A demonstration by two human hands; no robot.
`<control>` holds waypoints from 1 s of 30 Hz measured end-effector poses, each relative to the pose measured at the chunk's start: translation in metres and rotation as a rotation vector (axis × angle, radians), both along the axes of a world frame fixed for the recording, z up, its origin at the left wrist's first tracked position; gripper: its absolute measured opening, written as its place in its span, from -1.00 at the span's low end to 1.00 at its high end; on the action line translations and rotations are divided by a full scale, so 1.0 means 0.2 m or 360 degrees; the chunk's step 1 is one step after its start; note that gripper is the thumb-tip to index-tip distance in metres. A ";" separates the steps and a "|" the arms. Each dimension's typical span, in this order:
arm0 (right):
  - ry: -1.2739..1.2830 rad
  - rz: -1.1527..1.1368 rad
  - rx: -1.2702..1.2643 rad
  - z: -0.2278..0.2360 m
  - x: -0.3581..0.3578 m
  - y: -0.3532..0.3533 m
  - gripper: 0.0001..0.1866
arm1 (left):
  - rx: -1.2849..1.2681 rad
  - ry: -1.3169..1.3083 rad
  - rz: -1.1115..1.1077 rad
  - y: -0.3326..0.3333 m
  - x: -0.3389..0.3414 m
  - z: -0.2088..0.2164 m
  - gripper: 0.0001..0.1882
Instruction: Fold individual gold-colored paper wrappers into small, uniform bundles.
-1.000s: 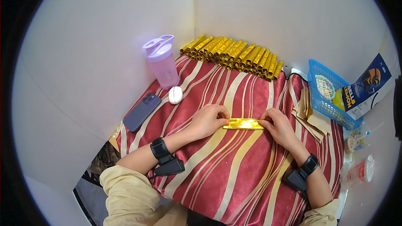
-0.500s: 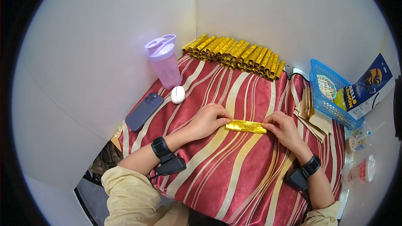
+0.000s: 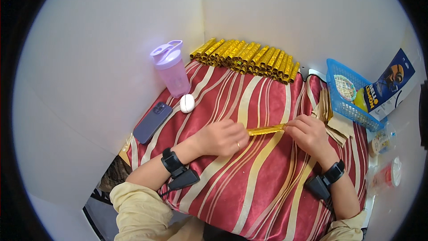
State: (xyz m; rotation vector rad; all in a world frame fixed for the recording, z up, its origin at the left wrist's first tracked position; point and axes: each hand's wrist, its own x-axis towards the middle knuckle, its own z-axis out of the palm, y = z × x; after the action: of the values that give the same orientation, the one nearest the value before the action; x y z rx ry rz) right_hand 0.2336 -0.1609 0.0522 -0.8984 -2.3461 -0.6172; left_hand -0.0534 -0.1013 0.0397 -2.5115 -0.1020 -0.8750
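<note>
A narrow strip of folded gold foil paper point(image 3: 266, 130) stretches between my hands over the middle of the striped red cloth. My left hand point(image 3: 225, 137) is closed round its left end, a ring showing on one finger. With thumb and fingers pinched, my right hand point(image 3: 306, 133) grips the right end. Black straps with small black boxes sit on both wrists. At the far side, many rolled gold foil tubes point(image 3: 249, 58) are stacked in a long pile against the wall.
On the left stand a purple shaker bottle point(image 3: 173, 73), a white rounded case point(image 3: 187, 103) and a phone point(image 3: 153, 122). To the right are folded brown paper sheets point(image 3: 327, 111), a blue plastic basket point(image 3: 345, 107) and clear cups point(image 3: 387, 174). White walls enclose the table.
The gold foil was lying flat and wider, held at its upper corners; now it is a narrower, tilted strip. My left hand has turned over and closed round its end.
</note>
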 end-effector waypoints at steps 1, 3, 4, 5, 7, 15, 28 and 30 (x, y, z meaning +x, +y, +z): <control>0.0013 -0.0009 -0.0006 0.00 0.01 0.00 -0.88 | 0.0255 0.0136 -0.0111 -0.02 0.01 0.01 -0.89; -0.0267 0.0084 -0.0060 -0.01 0.01 -0.03 -0.85 | 0.0263 0.0193 -0.0205 -0.03 0.02 0.02 -0.88; -0.0320 0.0109 -0.0120 -0.02 0.02 -0.03 -0.84 | 0.0141 0.0287 -0.0214 -0.03 0.02 0.01 -0.88; -0.0311 0.0099 -0.0126 -0.02 0.02 -0.03 -0.84 | 0.0019 0.0377 -0.0220 -0.02 0.02 -0.01 -0.87; -0.0415 0.0113 -0.0251 -0.01 0.02 -0.05 -0.84 | -0.0023 0.0348 -0.0233 -0.01 0.02 -0.02 -0.85; -0.0327 0.0153 -0.0288 -0.05 0.03 -0.08 -0.74 | -0.0038 0.0468 -0.0157 0.00 0.00 -0.03 -0.77; -0.0370 0.0139 -0.0346 -0.03 0.01 -0.07 -0.65 | -0.0713 0.0125 -0.0236 0.06 0.00 -0.06 -0.87; -0.0365 0.0158 -0.0321 -0.03 0.00 -0.06 -0.66 | -0.0853 0.0122 -0.0265 0.06 0.00 -0.06 -0.84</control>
State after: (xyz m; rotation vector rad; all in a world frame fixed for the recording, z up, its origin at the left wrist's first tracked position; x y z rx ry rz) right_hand 0.2339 -0.1730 0.0454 -0.8276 -2.6797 -0.4700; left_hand -0.0541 -0.0883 0.0280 -3.0866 -0.1153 -0.9073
